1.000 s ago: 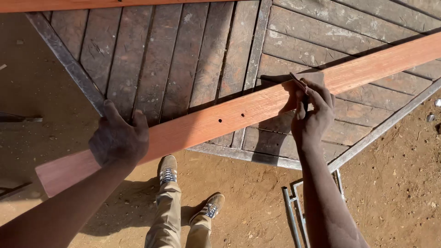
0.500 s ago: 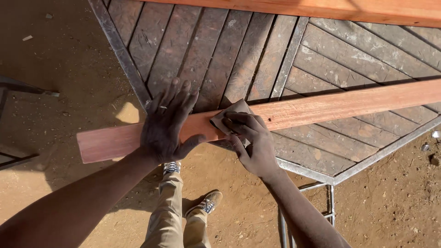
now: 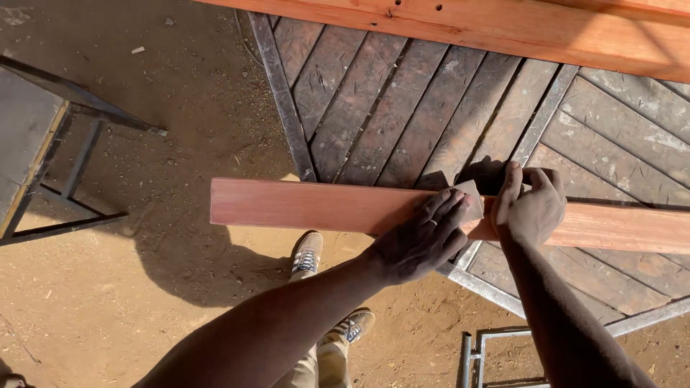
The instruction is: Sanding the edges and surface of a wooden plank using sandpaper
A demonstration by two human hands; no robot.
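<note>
Board [image 3: 309, 205]: reddish plank, laid flat across the slatted table [image 3: 402, 108], left end overhanging the table's metal frame above the dirt ground [image 3: 144, 287]. It runs out of frame to the right.

Sandpaper [image 3: 471, 195]: small grey piece seen on the board's top face, between the 2 hands.

Left hand [image 3: 420, 241]: fingers spread flat, pressed on the board, fingertips touching the sandpaper edge. Nothing is pinched.

Right hand [image 3: 528, 208]: curled over the board's far edge, just right of the sandpaper; the board is gripped, fingers closed around it.

Step in hand is judged to be sanding the top face. To do it well: strokes kept along the grain, pressure kept even under flat fingers, the board clamped firmly by the right hand so the overhanging end is not tipped.

Surroundings: a second board [image 3: 503, 29] lies along the table's far side, with 3 small holes visible. A dark metal stand [image 3: 43, 144] is at left. A light metal frame [image 3: 496, 352] lies on the ground lower right. Strong sun, hard shadows. 2 shoes [image 3: 309, 255] are seen below the board.
</note>
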